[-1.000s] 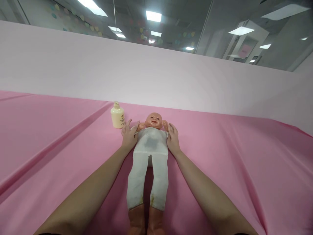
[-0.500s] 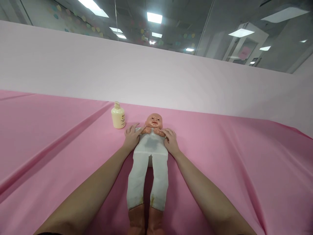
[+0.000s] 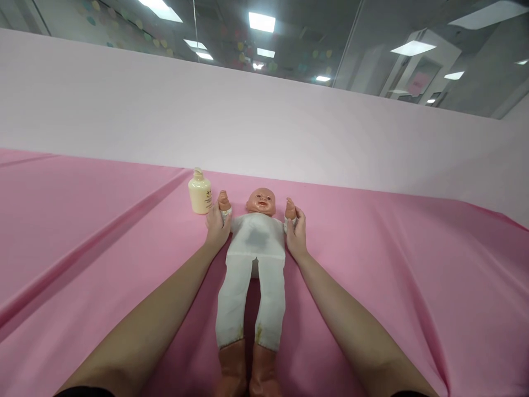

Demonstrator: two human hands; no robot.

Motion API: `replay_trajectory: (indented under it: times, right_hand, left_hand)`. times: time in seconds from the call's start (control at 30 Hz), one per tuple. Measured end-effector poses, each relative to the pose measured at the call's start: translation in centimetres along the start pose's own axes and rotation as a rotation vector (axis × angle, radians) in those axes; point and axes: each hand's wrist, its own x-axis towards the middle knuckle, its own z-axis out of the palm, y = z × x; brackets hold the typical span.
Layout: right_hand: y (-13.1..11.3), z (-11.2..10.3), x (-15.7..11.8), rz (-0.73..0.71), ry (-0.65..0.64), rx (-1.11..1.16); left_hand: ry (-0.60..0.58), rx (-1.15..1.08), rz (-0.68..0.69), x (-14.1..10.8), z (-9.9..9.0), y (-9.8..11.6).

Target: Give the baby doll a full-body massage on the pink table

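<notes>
Dark sleeve edges [image 3: 85,392], probably black

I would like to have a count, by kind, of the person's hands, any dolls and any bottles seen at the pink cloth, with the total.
Person's hands: 2 (left hand, right hand)
Doll: 1
Bottle: 1
Total: 4
</notes>
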Motion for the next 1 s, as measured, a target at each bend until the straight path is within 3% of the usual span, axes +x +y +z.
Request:
replay_trajectory:
  times: [0.2,0.33,0.6,1.0]
  right_hand:
    - [0.0,-0.1,0.0,-0.046,0.008,-0.007]
    - [0.2,-0.1,-0.1,-0.041,-0.005,-0.062]
    - [-1.5,-0.2,0.4,-0.245,-0.131,-0.056]
    - [0.9,0.5,0.3,-0.290,-0.357,-0.317]
  left_hand:
    - [0.032,-0.028,-0.094,-0.2,0.2,-0.5]
    - [0.022,0.013,-0.052,-0.2,0.2,-0.4]
    - [-0.111,0.174,0.069,-0.3,0.3,-0.1]
    - [-0.282,0.192,0.178,-0.6,0.3,0.8]
